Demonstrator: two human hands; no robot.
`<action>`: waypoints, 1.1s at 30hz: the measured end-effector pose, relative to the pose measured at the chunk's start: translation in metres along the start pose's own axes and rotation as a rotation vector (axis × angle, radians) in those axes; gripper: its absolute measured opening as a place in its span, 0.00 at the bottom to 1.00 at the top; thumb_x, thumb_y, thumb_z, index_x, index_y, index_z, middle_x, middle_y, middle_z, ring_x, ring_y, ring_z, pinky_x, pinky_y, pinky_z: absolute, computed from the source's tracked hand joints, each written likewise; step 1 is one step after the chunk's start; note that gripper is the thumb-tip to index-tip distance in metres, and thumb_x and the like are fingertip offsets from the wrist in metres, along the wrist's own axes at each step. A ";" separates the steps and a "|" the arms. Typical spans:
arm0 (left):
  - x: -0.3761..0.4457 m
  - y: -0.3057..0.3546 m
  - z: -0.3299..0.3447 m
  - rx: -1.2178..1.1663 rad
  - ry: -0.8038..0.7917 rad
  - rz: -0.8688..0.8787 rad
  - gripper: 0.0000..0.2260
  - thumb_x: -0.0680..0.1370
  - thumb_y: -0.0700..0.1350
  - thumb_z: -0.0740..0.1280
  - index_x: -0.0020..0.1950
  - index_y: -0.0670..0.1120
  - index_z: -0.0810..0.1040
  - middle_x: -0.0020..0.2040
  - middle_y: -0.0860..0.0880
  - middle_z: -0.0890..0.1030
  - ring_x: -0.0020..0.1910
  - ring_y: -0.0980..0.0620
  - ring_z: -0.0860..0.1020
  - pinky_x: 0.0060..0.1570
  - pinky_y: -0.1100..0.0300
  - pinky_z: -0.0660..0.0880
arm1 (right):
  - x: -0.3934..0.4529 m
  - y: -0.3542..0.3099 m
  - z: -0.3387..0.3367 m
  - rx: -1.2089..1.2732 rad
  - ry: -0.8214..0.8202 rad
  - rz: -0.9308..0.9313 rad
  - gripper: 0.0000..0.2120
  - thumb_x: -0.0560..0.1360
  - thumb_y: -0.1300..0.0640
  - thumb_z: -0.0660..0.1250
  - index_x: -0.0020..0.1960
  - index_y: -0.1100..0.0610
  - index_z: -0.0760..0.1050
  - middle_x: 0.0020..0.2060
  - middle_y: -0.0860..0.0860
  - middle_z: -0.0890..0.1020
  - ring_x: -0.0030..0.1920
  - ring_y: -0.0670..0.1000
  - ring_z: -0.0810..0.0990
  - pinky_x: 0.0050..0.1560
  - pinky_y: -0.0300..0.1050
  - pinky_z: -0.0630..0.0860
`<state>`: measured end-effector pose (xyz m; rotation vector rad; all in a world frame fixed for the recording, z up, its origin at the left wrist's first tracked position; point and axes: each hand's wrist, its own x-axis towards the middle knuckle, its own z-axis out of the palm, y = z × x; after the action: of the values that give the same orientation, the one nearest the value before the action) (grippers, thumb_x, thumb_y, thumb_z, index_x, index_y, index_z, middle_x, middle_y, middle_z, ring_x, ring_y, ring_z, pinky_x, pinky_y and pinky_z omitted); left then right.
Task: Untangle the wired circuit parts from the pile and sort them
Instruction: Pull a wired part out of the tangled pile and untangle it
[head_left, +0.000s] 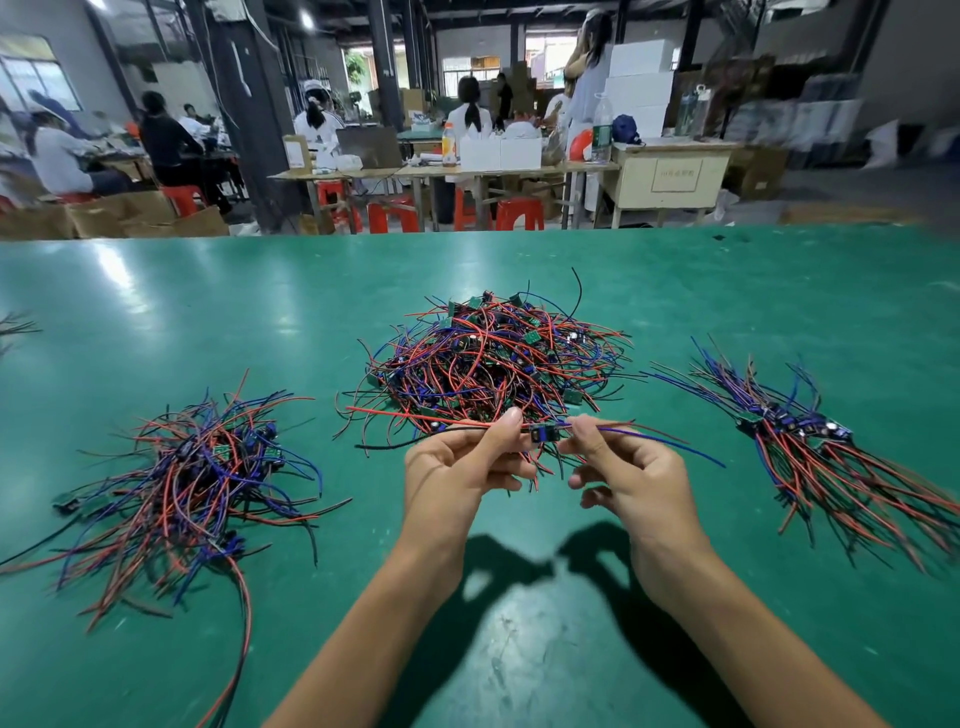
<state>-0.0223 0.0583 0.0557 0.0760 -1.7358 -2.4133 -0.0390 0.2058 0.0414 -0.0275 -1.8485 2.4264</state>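
**One part held taut above the pile**

The left hand (457, 467) pinches the red and black leads; the right hand (618, 467) pinches the blue ones, both closed around a single circuit part (543, 432) stretched between them, probably to straighten it for sorting. At twelve o'clock lies the tangled pile (493, 364); at three o'clock an aligned bundle (810, 441); at nine o'clock a looser heap (208, 478), all on the green tabletop (156, 312). No writing on them is legible.
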 end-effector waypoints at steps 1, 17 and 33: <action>0.000 0.000 0.000 0.005 0.005 0.000 0.11 0.68 0.51 0.76 0.35 0.44 0.86 0.38 0.41 0.86 0.30 0.51 0.82 0.32 0.64 0.77 | 0.000 0.000 -0.001 0.011 -0.018 0.030 0.12 0.67 0.46 0.73 0.44 0.54 0.84 0.39 0.51 0.87 0.30 0.45 0.79 0.28 0.34 0.74; -0.003 0.000 -0.002 0.093 -0.108 0.026 0.08 0.73 0.49 0.74 0.40 0.45 0.85 0.41 0.40 0.86 0.33 0.47 0.83 0.35 0.61 0.78 | 0.000 -0.006 -0.004 0.231 -0.152 0.165 0.13 0.70 0.54 0.74 0.54 0.53 0.85 0.47 0.53 0.87 0.44 0.50 0.87 0.41 0.36 0.80; 0.014 0.011 -0.024 -0.125 0.085 0.006 0.12 0.73 0.50 0.72 0.49 0.42 0.84 0.43 0.40 0.87 0.41 0.49 0.86 0.39 0.63 0.81 | 0.010 -0.007 -0.015 0.228 0.000 0.153 0.08 0.76 0.64 0.70 0.53 0.57 0.83 0.39 0.52 0.87 0.37 0.46 0.85 0.38 0.32 0.80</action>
<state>-0.0311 0.0301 0.0589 0.1549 -1.5432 -2.4696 -0.0471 0.2223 0.0442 -0.1589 -1.6133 2.7250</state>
